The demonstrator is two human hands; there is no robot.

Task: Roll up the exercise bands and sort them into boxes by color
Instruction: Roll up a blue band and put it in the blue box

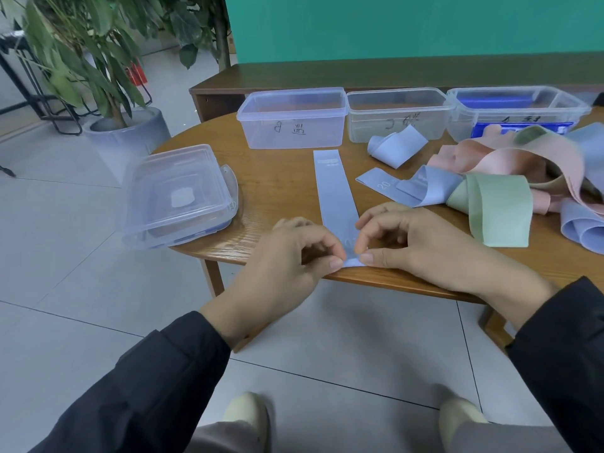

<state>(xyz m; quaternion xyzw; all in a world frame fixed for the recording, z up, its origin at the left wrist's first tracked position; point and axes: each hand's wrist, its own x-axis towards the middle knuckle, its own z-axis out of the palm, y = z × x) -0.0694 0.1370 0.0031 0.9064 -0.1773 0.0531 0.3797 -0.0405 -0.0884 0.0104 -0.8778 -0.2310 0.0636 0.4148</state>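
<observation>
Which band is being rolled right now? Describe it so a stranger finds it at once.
Start at the round wooden table. At its near edge, both hands pinch one end of a blue band. It alone lies flat and straight, running toward the clear boxes; the other bands sit crumpled in the heap to the right.

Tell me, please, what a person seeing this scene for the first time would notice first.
First, the two hands at the near table edge: the left hand and right hand pinch the near end of a flat blue band that stretches away toward the boxes. Next, the tangled pile of bands in pink, green and blue on the right. Behind stand three clear boxes in a row, and a stack of lids lies on the left.
</observation>
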